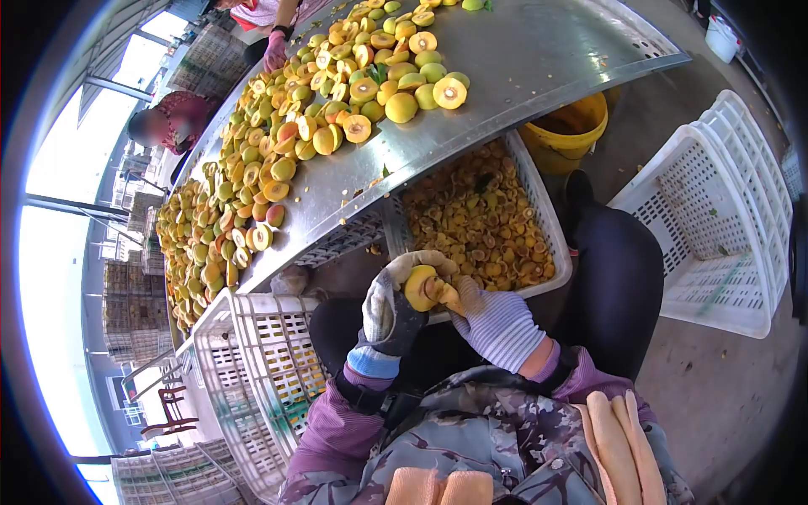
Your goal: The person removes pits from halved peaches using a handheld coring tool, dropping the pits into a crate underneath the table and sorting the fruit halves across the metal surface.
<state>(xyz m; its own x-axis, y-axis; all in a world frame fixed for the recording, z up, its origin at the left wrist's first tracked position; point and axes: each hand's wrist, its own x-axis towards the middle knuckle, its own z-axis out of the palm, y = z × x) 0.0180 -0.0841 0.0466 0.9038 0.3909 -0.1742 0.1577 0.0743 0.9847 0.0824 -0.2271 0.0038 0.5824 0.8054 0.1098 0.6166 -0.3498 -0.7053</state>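
In the head view my left hand (393, 300), in a dirty white and grey glove, is closed around a yellow fruit piece (420, 288). My right hand (495, 318), in a striped glove, meets it from the right, its fingers pinched at the fruit's reddish-brown cut side; what they grip is too small to make out. Just beyond both hands, under the table edge, a white crate (551, 244) holds many small orange-brown pieces. On the metal table (513, 50) lies a long heap of halved fruits (290, 126), green and yellow outside with orange flesh.
White stacked crates stand at the left (252, 370) and at the right (715, 210). A yellow bucket (581, 135) sits beneath the table. Across the table are another person's gloved hand (275, 50) and a second person (181, 118). A white bucket (721, 39) is at the far right.
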